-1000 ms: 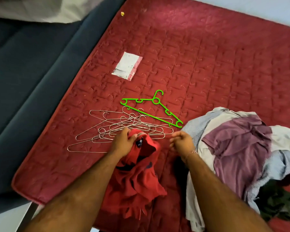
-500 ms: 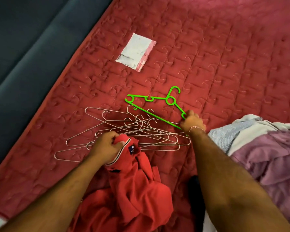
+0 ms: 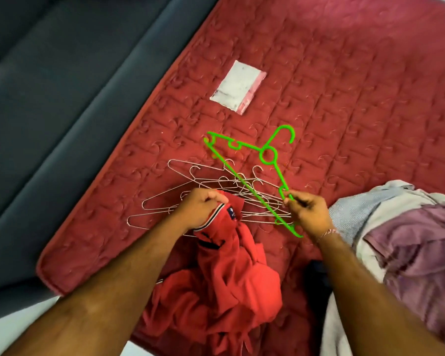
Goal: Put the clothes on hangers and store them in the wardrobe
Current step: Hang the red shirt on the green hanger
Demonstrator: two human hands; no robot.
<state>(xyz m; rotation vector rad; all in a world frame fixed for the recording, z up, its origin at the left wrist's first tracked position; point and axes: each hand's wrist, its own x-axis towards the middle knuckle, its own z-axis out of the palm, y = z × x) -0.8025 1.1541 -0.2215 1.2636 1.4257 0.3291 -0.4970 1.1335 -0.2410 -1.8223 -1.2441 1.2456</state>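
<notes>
Vs the earlier frame: the bright green plastic hanger (image 3: pixel 252 176) has swung, its right end now lifted off the cover and pulled toward the camera; the left grip is unchanged.

Near, lower centre: crumpled red polo shirt w/ striped collar (image 3: pixel 224 273) spills toward the bottom edge. Left hand (image 3: pixel 201 209) is closed tight on the collar, holding it bunched up. Right hand (image 3: pixel 310 214), thin bracelet at the wrist, pinches the green hanger's right arm betw. thumb & fingertips; hanger runs diagonally up-left, hook pointing to upper right.

Under both hands: loose heap of thin silver wire hangers (image 3: pixel 203 196), overlapping; the green one crosses over them. Right edge: pile of clothes, mauve and grey-white fabrics (image 3: pixel 401 240), just beside the right wrist.

Open room: bare cover above and right of the green hanger; left of the wire heap only a narrow strip before the cover's rolled edge.

Farther, upper centre: flat white packet w/ pink strip (image 3: pixel 238 87), well apart from the hangers. Surface is a dark red quilted bed cover (image 3: pixel 357 98); upper left, dark grey padded surface (image 3: pixel 62 86)
</notes>
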